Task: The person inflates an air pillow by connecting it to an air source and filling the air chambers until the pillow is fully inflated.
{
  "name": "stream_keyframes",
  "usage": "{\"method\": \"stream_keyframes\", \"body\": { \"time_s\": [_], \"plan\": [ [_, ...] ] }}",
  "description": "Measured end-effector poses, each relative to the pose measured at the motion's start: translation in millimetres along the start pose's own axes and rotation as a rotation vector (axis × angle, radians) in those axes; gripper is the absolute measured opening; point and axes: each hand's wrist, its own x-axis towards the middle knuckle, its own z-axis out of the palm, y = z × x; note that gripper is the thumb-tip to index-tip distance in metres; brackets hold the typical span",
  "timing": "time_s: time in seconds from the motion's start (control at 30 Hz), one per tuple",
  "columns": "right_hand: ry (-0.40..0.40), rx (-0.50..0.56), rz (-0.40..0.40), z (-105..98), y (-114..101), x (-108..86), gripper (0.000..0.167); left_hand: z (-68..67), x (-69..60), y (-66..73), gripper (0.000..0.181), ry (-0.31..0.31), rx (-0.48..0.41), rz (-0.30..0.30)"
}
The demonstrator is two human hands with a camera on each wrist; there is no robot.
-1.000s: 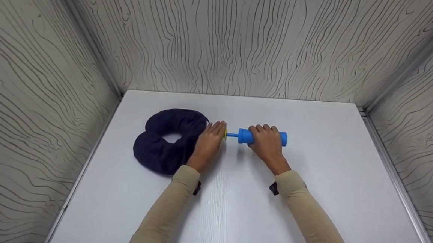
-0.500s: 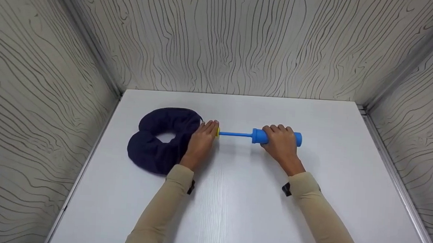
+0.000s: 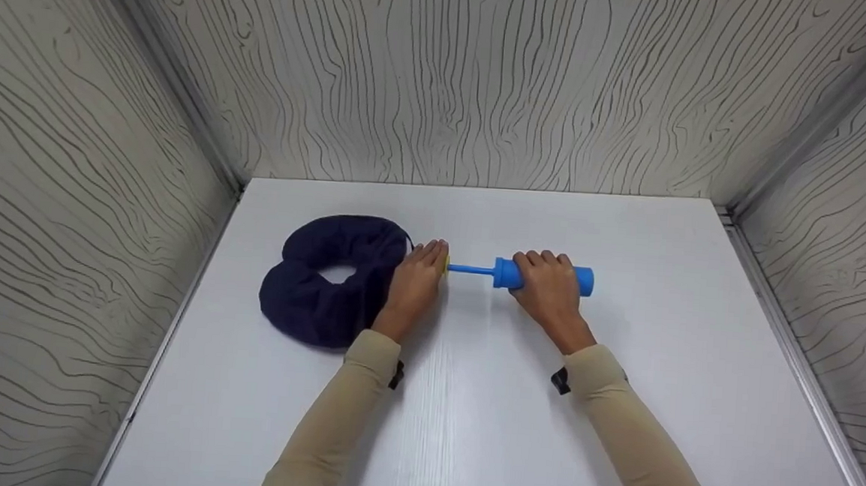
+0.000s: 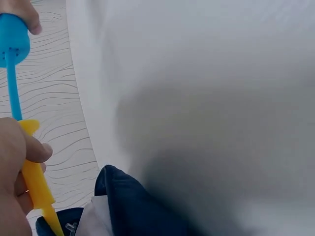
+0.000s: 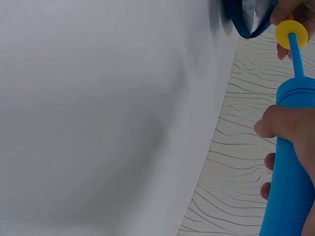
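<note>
A blue hand pump [image 3: 507, 273] with a thin blue rod and a yellow end piece [image 4: 35, 184] is held level above the white table. My right hand [image 3: 548, 291] grips the ribbed blue barrel, fingers over its top. At the other end, my left hand [image 3: 413, 285] holds the yellow piece between thumb and fingers. Its narrow yellow tip reaches the opening of a navy neck pillow [image 3: 316, 315], where pale lining and a zipper pull show in the left wrist view. How far the tip goes in is hidden. Part of the rod stands out between the hands.
The pillow lies on the left half of the white table [image 3: 482, 426]. Walls with a wood-grain pattern [image 3: 443, 78] rise at the back and both sides, with metal strips along the table's side edges.
The right hand first pulled the barrel rightward, lengthening the exposed rod, then came partway back left. The left hand and pillow shifted slightly left, then right again.
</note>
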Motion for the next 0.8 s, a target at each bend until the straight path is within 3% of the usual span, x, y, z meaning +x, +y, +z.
{"method": "stream_keyframes", "body": {
  "time_s": [0.23, 0.4, 0.53, 0.67, 0.8],
  "plan": [
    [0.020, -0.026, -0.023, 5.2, -23.7, 9.3, 0.054, -4.3, 3.2, 11.0, 0.046, 0.085, 0.020, 0.013],
    [0.002, -0.038, -0.046, 7.1, -39.2, 17.2, 0.055, -5.4, 3.5, 17.8, 0.049, 0.061, 0.027, 0.012],
    [-0.014, -0.032, -0.054, 9.9, -48.2, 20.9, 0.054, -2.7, 2.3, 19.0, 0.047, 0.081, 0.046, 0.021],
    [-0.026, -0.028, -0.059, 12.6, -49.4, 21.7, 0.054, -0.6, 0.9, 16.7, 0.048, 0.081, 0.043, 0.033],
    [-0.029, -0.033, -0.072, 11.8, -45.8, 21.1, 0.054, -0.2, -0.4, 13.8, 0.055, 0.043, 0.026, 0.052]
  ]
}}
